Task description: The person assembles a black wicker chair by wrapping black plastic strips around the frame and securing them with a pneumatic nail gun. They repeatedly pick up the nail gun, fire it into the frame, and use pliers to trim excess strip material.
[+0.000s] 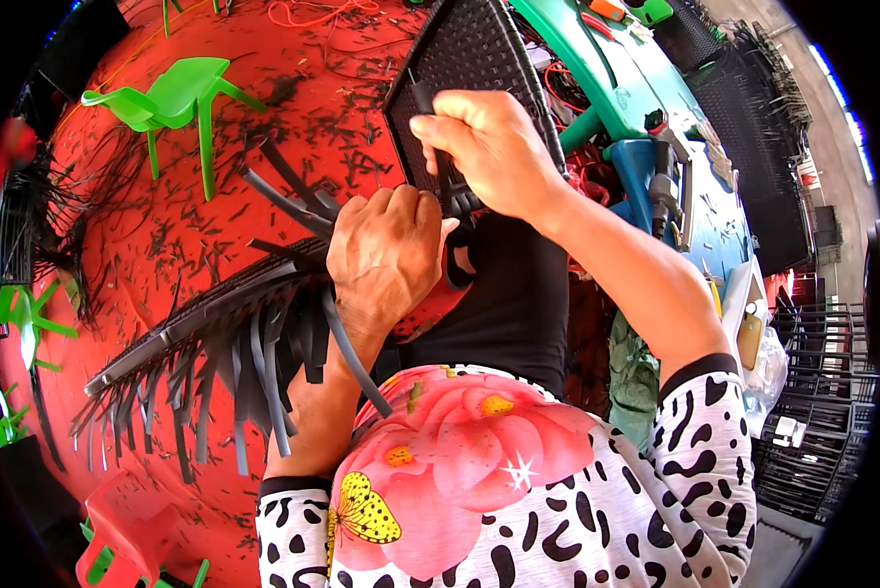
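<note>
In front of me my left hand [386, 245] is closed at the edge of a half-woven black frame [190, 328]; the fingers hide part of what they grip. Many loose flat dark strips [268, 367] hang from this frame, and some stick up beside the hand. Slightly higher and to the right, my right hand [489, 147] is pinched round a single black strip [445, 176], which runs down toward the left hand's knuckles. Behind both hands stands a tightly woven black panel [474, 64].
Black offcuts lie scattered over the red floor [302, 127]. Green chairs [180, 93] stand at left, with a red chair [131, 529] lower down. To the right, a green table [567, 29] and a blue table [719, 230] hold tools, including a grey-black power tool [663, 181].
</note>
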A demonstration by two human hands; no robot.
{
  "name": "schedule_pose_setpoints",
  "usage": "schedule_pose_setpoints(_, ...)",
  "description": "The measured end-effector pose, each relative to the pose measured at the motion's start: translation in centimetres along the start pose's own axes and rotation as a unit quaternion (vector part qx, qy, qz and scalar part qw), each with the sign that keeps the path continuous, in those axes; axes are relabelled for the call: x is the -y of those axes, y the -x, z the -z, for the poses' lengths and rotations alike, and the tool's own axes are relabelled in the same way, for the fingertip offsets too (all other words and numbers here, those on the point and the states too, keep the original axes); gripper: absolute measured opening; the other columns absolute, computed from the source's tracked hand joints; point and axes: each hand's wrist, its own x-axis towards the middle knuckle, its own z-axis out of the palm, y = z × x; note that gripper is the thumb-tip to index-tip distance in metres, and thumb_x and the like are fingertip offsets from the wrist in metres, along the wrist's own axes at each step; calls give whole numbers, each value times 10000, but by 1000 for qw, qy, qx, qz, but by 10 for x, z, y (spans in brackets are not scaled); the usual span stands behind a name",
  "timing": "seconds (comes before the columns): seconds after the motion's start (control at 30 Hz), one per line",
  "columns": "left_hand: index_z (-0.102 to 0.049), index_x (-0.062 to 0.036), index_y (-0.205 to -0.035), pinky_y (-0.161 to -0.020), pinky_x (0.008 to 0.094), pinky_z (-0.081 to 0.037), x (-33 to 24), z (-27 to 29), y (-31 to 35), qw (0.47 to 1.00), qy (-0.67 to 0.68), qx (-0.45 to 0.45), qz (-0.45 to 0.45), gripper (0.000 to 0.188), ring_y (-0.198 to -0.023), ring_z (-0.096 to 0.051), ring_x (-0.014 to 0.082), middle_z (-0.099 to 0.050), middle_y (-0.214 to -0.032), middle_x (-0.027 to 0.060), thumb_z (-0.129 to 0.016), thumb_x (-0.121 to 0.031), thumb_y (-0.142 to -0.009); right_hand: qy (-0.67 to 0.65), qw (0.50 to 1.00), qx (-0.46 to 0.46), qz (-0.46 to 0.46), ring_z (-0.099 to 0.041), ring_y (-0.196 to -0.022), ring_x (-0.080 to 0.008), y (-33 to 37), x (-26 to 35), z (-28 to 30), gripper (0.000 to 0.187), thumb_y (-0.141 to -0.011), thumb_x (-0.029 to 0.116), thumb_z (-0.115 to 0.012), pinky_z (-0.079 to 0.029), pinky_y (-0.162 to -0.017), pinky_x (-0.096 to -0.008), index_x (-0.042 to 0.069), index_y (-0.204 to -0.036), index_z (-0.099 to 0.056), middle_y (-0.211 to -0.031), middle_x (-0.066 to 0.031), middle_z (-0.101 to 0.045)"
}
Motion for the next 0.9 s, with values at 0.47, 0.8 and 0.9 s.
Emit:
schedule_pose_setpoints(0.47, -652, -48, -1058, -588, 369, -414, 6, 5, 5, 999, -8, 9, -48, 364, -647, -549, 241, -535, -745, 66, -668, -75, -696, 145, 969, 187, -71, -544, -595, -325, -27, -55, -20, 351, -828, 266, -625, -434, -600, -414, -14, -631, -547, -620, -189, -524)
schedule_pose_setpoints(0.8, -664, -71, -1045, -598, 381, -437, 2, 1, 4, 998, -19, 28, -53, 344, -676, -573, 257, -575, -792, 72, -657, -60, -701, -124, 951, 251, -128, -664, -889, -229, -21, -38, 13, 525, -817, 12, -511, -546, -727, -328, -38, -1330, -413, -958, -201, -644)
schedule_pose_setpoints(0.9, -661, -70, -1044, -604, 389, -438, 4, 3, 1, 998, -13, 33, -51, 348, -675, -570, 268, -580, -800, 76, -670, -49, -696, 75, 945, 315, 50, -662, -915, -236, -23, -55, 15, 434, -792, -6, -521, -525, -775, -335, -22, -1225, -547, -1031, -189, -643)
